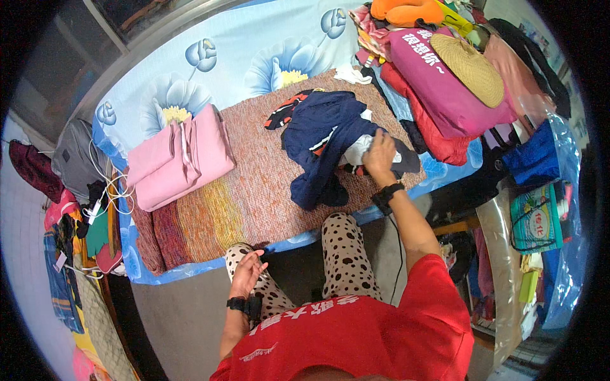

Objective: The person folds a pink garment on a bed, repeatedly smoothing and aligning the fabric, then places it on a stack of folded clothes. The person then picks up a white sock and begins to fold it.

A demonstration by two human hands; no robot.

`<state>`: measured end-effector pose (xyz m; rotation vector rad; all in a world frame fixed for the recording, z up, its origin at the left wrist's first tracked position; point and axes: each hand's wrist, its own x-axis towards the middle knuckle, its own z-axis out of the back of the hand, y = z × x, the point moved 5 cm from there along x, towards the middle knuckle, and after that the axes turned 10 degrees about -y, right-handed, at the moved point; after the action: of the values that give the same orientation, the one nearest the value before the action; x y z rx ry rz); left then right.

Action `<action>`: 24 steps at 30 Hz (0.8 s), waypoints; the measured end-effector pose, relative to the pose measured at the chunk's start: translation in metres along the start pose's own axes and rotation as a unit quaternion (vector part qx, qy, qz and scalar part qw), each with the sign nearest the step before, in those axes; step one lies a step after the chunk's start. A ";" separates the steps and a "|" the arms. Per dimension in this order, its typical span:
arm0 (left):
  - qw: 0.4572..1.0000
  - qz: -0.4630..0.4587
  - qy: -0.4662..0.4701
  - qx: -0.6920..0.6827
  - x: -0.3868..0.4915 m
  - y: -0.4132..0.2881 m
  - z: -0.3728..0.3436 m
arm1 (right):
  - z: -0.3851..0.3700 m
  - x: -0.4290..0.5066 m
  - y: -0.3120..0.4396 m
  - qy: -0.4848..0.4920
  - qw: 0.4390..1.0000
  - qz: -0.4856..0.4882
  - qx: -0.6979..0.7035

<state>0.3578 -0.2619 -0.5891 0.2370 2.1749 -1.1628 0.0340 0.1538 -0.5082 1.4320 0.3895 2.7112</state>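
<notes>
My right hand (380,155) reaches into a heap of clothes on the bed and touches a white cloth (357,151). Its fingertips are partly hidden, so whether they grip the cloth is unclear. Most of the heap is a crumpled navy blue garment (317,119), with an orange-and-black patterned cloth (287,109) at its far left side. Dark grey fabric (408,159) lies just right of my hand. Over my left knee hovers my left hand (249,274), holding nothing, its fingers loosely apart. Both wrists wear black bands.
Folded pink fabric (190,162) rests on the knitted blanket (259,152) at left. A magenta cushion (429,90) carries a woven straw fan (469,69) at right, beside red fabric (445,138). White cables (114,188) hang off the bed's left end. A small white cloth (352,75) lies behind the heap.
</notes>
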 end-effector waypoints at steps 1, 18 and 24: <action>1.000 -0.001 0.002 0.002 0.001 -0.001 -0.001 | 0.002 0.007 -0.012 -0.042 0.999 0.016 -0.030; 0.997 0.064 -0.041 0.011 0.013 -0.014 -0.019 | -0.175 0.102 -0.118 0.391 0.838 -0.284 0.253; 0.996 0.072 -0.039 0.023 0.022 -0.017 -0.021 | -0.280 0.086 -0.114 0.445 0.890 -0.091 0.044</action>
<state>0.3234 -0.2580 -0.5833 0.3566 2.0287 -1.1235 -0.2521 0.2225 -0.6174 0.0352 0.6323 3.0236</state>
